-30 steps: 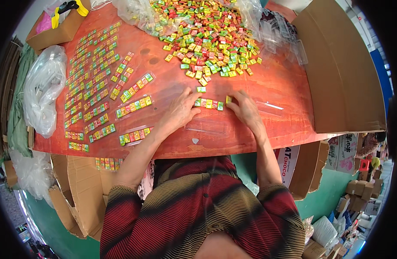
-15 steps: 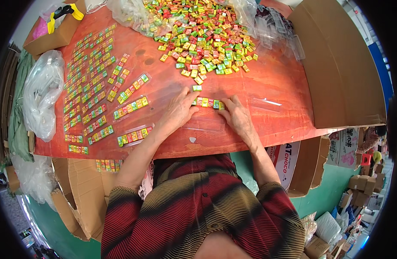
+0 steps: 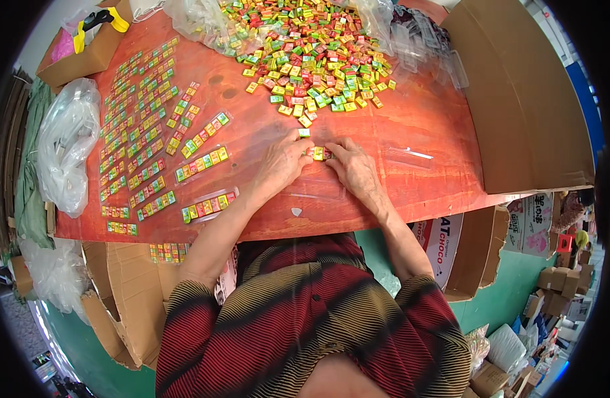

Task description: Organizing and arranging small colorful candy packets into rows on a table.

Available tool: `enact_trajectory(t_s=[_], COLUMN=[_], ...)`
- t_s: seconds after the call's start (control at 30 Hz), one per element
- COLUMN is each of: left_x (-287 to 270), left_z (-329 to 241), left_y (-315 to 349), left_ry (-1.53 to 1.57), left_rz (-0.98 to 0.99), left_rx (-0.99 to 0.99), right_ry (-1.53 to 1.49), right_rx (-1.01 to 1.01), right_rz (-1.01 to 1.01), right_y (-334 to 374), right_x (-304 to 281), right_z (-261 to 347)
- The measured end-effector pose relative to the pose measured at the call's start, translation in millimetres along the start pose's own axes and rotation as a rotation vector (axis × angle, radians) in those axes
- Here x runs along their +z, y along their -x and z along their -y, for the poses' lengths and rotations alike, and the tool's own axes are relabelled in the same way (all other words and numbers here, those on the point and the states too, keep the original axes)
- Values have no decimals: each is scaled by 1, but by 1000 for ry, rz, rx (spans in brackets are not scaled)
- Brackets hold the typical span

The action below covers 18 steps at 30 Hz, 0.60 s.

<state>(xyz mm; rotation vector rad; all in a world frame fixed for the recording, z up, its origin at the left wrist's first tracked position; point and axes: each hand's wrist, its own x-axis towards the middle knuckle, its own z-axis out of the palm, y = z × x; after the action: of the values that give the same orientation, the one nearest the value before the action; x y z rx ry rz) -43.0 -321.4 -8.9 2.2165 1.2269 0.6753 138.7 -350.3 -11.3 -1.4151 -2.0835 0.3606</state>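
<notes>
Left hand (image 3: 283,161) and right hand (image 3: 355,171) pinch opposite ends of small-box row (image 3: 319,153), well inside red table's (image 3: 444,126) near edge. Loose box pile (image 3: 325,63) beyond; filled strips (image 3: 202,164) crowd left — room right, around transparent tray (image 3: 411,158), up to tall cardboard box (image 3: 517,99).

I see a finely ribbed shirt (image 3: 318,282) in slanting dark-red, mustard and black bands, with a rounded neckline (image 3: 331,350) and a small dark button (image 3: 315,298). Its loose sleeves (image 3: 191,325) end near the elbows; left hand (image 3: 282,162) and right hand (image 3: 353,170) are bare. Dark cloth (image 3: 246,251) at the waist may be trousers; shadow hides much.
</notes>
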Motion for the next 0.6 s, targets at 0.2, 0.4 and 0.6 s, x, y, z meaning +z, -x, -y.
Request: enact_trajectory(t_s=[0.2, 0.4, 0.6], left_x=[-11, 10, 15], left_z=[-32, -24, -29], left_y=[43, 78, 94], left_ry=[-42, -344, -566], left_rz=[-46, -101, -13], left_rx=[-56, 75, 120], right_ry=[-87, 132, 255], right_rx=[64, 15, 57], right_rz=[157, 116, 363], right_y=[25, 70, 88], right_x=[-20, 3, 4], right_z=[31, 39, 40])
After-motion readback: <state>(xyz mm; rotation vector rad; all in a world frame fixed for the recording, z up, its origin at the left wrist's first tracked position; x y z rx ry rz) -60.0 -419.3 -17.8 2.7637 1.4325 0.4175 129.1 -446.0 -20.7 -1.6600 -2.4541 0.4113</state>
